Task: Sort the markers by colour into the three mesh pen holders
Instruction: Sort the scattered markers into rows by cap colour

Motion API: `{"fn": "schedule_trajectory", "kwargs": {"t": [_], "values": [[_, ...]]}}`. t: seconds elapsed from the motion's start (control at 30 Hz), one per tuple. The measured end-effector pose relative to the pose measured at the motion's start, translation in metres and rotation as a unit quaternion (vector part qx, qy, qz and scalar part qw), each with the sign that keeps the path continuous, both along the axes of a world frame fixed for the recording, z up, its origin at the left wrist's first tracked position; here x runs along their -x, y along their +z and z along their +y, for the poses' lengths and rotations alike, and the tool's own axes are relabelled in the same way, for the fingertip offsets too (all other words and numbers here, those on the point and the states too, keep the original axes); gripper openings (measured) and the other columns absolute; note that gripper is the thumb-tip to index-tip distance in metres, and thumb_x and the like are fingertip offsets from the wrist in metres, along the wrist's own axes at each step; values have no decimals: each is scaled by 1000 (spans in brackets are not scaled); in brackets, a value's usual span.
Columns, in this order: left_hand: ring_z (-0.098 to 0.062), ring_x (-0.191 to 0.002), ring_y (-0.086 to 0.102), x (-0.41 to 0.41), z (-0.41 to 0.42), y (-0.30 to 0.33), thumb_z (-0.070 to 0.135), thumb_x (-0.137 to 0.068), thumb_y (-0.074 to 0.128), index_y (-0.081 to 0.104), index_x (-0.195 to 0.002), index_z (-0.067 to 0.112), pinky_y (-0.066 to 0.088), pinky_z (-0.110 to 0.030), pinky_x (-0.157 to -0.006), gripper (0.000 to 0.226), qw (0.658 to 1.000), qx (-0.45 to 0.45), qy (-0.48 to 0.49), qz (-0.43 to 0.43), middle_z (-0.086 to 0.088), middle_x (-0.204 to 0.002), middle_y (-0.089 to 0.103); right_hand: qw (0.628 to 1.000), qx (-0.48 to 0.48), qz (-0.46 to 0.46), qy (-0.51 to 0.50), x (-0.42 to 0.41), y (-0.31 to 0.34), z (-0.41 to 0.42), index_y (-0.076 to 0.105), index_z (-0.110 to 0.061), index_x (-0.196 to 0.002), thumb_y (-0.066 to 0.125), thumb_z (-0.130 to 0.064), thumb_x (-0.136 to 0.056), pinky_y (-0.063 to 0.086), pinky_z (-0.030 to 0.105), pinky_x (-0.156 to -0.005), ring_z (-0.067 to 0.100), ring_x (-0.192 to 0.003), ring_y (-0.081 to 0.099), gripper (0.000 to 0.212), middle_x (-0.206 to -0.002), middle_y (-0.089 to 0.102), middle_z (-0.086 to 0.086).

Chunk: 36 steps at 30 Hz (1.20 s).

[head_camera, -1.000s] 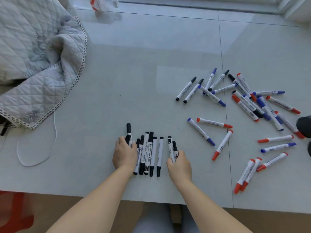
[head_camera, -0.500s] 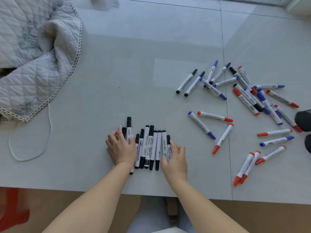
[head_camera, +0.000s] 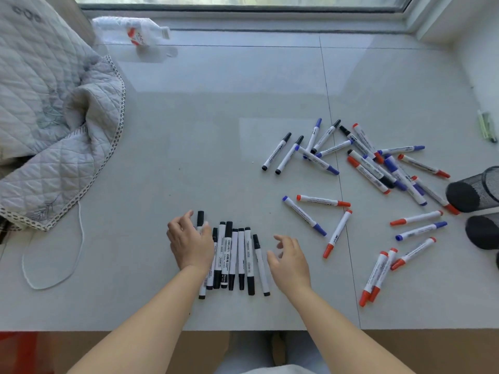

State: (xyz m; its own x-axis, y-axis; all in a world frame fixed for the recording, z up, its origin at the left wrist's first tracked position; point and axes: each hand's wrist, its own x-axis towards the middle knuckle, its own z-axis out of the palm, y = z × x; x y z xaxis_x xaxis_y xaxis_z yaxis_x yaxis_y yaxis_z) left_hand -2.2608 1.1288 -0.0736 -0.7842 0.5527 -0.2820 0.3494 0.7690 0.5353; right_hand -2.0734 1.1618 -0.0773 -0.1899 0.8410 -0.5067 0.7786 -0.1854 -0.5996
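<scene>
Since 0.5 s ago: right hand (head_camera: 290, 261) has come off the row of black-capped markers (head_camera: 233, 256) and now sits just right of it, fingers spread and loosely curled, holding nothing. The row, pressed tight between both hands before, has loosened; its rightmost marker (head_camera: 260, 265) lies slightly splayed, tilted away from the others. Left hand (head_camera: 190, 242) remains at the row's left end, over the leftmost markers, fingers relaxed and lightly spread; contact with the markers beneath cannot be confirmed. No marker is pinched by either hand.

Row lies on the grey tiled surface (head_camera: 189, 157) near its front edge, caps pointing away from the person. Red-, blue- and a few black-capped markers remain in a scattered pile (head_camera: 378, 168) to the right, apparently unchanged. Two black mesh pen holders lie on their sides at the right edge: upper one (head_camera: 475, 188) touching the end of a red-capped marker, lower one (head_camera: 483, 232) just below it.

Quilted blanket (head_camera: 54, 125) at left; plastic bottle (head_camera: 135, 33) lying near the window.
</scene>
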Motion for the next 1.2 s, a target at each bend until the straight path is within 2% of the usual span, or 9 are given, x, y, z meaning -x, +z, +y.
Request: {"fn": "schedule_trajectory", "kwargs": {"t": [0.17, 0.23, 0.37, 0.57, 0.73, 0.83, 0.93, 1.07, 1.2], "values": [[-23, -120, 37, -33, 64, 25, 19, -89, 51, 44, -129, 12, 36, -35, -100, 41, 994, -52, -89, -22, -8, -126, 34, 992, -38, 22, -119, -55, 22, 64, 58, -16, -110, 52, -16, -86, 42, 27, -71, 17, -84, 54, 24, -88, 56, -4], [-20, -119, 40, -52, 92, 30, 17, -89, 51, 46, -127, 15, 38, -32, -97, 39, 989, -61, -124, -45, -5, -126, 35, 988, -59, 6, -140, -81, 27, 97, 59, -15, -107, 51, -15, -87, 42, 27, -72, 21, -86, 56, 21, -90, 60, 2], [-17, -115, 43, -77, 142, 30, 16, -88, 50, 49, -124, 20, 40, -28, -87, 35, 977, -37, -198, -63, 0, -124, 38, 987, -86, -35, -130, -133, 27, 157, 60, -13, -107, 48, -17, -91, 40, 26, -73, 18, -87, 53, 20, -102, 62, 7], [-18, -113, 46, -74, 197, 15, 25, -91, 48, 52, -123, 24, 43, -32, -84, 32, 965, 36, -255, -37, 2, -126, 42, 984, -131, -110, -57, -167, 13, 221, 62, -10, -105, 47, -16, -91, 45, 30, -73, 22, -95, 53, 21, -105, 60, 9], [-16, -111, 44, -62, 224, 0, 23, -93, 41, 54, -121, 29, 42, -31, -77, 32, 950, 87, -301, 2, 5, -125, 43, 973, -171, -152, 1, -168, -5, 250, 62, -10, -113, 48, -14, -91, 44, 36, -78, 26, -101, 49, 26, -109, 57, 10], [-15, -105, 46, -57, 235, -7, 20, -93, 38, 55, -120, 31, 42, -30, -76, 33, 940, 103, -326, 7, 5, -123, 44, 964, -190, -181, 52, -166, -14, 257, 62, -11, -112, 51, -15, -91, 43, 34, -74, 26, -98, 48, 24, -105, 58, 10], [-16, -108, 46, -56, 242, -11, 18, -93, 37, 57, -119, 31, 45, -32, -77, 35, 934, 109, -340, 18, 3, -123, 44, 956, -205, -193, 79, -163, -19, 262, 63, -11, -103, 51, -14, -91, 41, 33, -66, 28, -91, 50, 18, -100, 59, 11], [-17, -106, 47, -60, 249, -16, 34, -93, 44, 55, -118, 34, 46, -32, -77, 27, 934, 113, -340, 11, 2, -122, 43, 949, -205, -201, 132, -159, -22, 265, 60, -13, -104, 47, -18, -94, 37, 28, -59, 26, -81, 53, 18, -99, 57, 10], [-21, -110, 48, -67, 258, -21, 38, -88, 54, 42, -128, 26, 43, -32, -73, 44, 937, 126, -322, 45, -1, -126, 41, 940, -180, -205, 206, -158, -17, 270, 55, -15, -115, 43, -15, -93, 48, 31, -67, 25, -89, 54, 25, -109, 52, 9]]}}
